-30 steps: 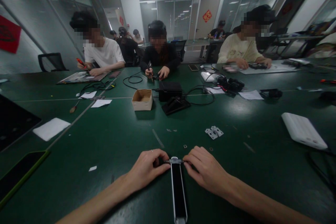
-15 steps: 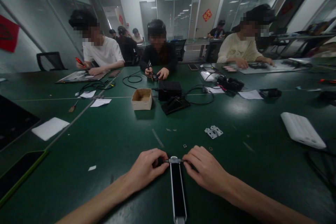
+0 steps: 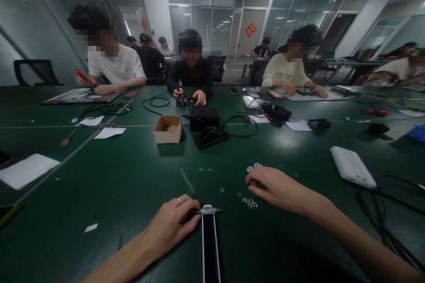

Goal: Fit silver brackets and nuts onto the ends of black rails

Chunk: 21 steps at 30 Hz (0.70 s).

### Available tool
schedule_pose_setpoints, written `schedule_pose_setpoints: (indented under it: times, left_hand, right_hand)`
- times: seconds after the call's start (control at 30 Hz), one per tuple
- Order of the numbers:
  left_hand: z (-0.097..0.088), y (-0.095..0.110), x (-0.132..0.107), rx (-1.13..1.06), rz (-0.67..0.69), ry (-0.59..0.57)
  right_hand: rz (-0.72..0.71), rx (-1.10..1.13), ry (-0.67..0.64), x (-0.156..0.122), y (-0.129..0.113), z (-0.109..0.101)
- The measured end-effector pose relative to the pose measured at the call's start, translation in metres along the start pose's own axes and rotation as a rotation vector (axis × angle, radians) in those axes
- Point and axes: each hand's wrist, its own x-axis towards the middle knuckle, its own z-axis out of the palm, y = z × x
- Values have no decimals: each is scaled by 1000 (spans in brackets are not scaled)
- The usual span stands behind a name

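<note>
A long black bar with white edges lies on the green table in front of me, running toward my body. Across its far end sits a metal cross piece with a thin rod sticking out to the right. My left hand, a ring on one finger, is closed in a pinch on the left end of that rod. My right hand hovers with thumb and fingers apart, partly covering some flat metal brackets. Several small metal nuts lie just below its fingertips. A single nut lies farther left.
A small cardboard box stands beyond the bar, beside a black box-shaped device with cables. To the right lies a white power bank near black cables. Paper is at left. Other people sit working across the table.
My right hand has let go of the rod's right end and moved right, to the brackets and nuts. My left hand stays on the rod. The view has shifted right.
</note>
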Motion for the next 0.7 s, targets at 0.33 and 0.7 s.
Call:
schedule_pose_setpoints:
  times: [0.33, 0.7]
  left_hand:
    - [1, 1, 0, 39, -13, 0]
    - [4, -3, -1, 40, -9, 3]
  right_hand:
    - [25, 52, -131, -7, -2, 6]
    - [260, 110, -226, -8, -14, 12]
